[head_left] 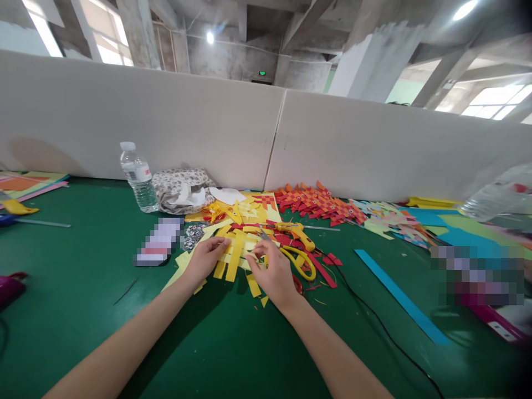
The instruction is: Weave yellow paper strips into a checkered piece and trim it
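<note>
- Pressing flat with loosely spread fingers, the left hand (206,256) lies on the yellow paper strips (233,250) and grasps nothing.
- Just to its right, the right hand (272,271) pinches the end of one strip between thumb and forefinger, with the other fingers curled.
- The strips fan out in a loose heap on the green table (83,299), near its middle, under and between both hands.
- At the far left edge lie coloured paper sheets (29,184). A magenta object (10,285) sits nearer the person, cut off by the frame.
- A water bottle (138,177) stands upright by the white partition (166,122), and a floral pouch (183,191) sits just beside it.
- A small speckled packet (193,235) lies just left of the strips.
- A yellow utility knife (293,227) lies beyond the right hand.
- Yellow-handled scissors (301,261) rest just right of that hand, among red paper scraps (322,269).
- Behind them, against the partition, is a pile of red and orange woven paper pieces (320,202). Paler woven pieces (390,219) lie further right.
- A long blue paper strip (401,296) lies at a slant, well apart from the hands.
- A black cord (374,318) trails across the table toward the near edge.
- At the far right a second clear bottle (496,197) lies tilted on blue and green sheets (453,227).
</note>
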### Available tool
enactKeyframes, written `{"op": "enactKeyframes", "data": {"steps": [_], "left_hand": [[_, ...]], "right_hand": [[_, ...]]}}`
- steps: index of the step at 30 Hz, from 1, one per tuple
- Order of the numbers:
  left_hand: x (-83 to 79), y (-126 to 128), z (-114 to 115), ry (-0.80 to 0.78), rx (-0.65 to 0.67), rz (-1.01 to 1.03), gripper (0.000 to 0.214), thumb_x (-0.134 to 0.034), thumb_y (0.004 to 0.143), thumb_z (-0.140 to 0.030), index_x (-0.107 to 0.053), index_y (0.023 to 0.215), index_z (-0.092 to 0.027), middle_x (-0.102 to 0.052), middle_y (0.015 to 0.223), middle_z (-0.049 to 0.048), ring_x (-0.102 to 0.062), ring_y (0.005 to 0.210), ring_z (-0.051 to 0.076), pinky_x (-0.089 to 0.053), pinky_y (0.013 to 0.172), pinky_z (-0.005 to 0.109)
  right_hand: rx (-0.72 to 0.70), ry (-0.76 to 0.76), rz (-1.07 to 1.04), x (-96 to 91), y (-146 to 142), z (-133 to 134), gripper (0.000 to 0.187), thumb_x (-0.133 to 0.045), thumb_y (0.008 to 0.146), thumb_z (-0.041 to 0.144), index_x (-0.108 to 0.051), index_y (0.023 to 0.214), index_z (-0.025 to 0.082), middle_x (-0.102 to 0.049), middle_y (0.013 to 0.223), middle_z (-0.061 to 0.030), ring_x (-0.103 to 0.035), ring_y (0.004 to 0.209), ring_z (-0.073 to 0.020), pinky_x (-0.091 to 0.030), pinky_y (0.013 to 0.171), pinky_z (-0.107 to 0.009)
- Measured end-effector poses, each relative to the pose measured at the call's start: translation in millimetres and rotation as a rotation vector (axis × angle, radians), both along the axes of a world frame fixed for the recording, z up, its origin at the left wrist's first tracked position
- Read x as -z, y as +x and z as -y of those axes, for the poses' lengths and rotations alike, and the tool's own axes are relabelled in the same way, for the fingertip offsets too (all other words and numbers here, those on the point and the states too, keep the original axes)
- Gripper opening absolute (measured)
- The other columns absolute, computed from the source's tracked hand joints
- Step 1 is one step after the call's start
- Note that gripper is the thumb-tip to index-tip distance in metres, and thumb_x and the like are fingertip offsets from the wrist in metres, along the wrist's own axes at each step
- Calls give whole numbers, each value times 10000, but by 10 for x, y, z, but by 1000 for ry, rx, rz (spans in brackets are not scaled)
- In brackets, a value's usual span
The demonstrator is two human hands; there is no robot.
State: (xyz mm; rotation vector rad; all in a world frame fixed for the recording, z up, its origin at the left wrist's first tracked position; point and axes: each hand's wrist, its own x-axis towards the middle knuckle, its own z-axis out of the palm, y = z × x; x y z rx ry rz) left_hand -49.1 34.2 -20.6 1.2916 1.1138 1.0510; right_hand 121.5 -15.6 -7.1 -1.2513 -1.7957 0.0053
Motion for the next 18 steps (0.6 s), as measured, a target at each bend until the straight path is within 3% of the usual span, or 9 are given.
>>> {"op": "enactKeyframes", "data": {"steps": [4,6,13,18], "left_hand": [[-10,11,16,-6,15,25,404,-601,672,-518,-654,876,-174,-664,742,14,-580,635,152,-417,552,222],[-24,19,25,-15,5,25,398,-613,661,-515,-653,852,-168,-664,744,14,-581,647,153,-419,562,221],[-59,49,42,-2,-29,-8,399,-631,635,-516,-657,807,-158,-661,728,12,-562,628,140,-404,563,214],[-47,48,27,51,-37,-65,377,-616,653,-505,-659,777,-151,-664,736,21,-560,655,146,-392,570,215]], "right_hand": [[-37,-47,156,0,-22,8,18,-507,799,186,-507,793,202,-605,714,-17,-574,677,-158,-434,624,-266],[-63,-74,176,-9,-26,7,81,-500,795,145,-532,745,201,-618,707,-12,-573,683,-155,-428,638,-265],[-126,-49,120,34,-26,-24,61,-572,794,235,-626,803,209,-679,812,-21,-612,763,-166,-453,723,-285],[-168,27,159,13,-40,-6,167,-537,823,325,-637,882,204,-686,901,-44,-622,836,-177,-458,768,-304]]}}
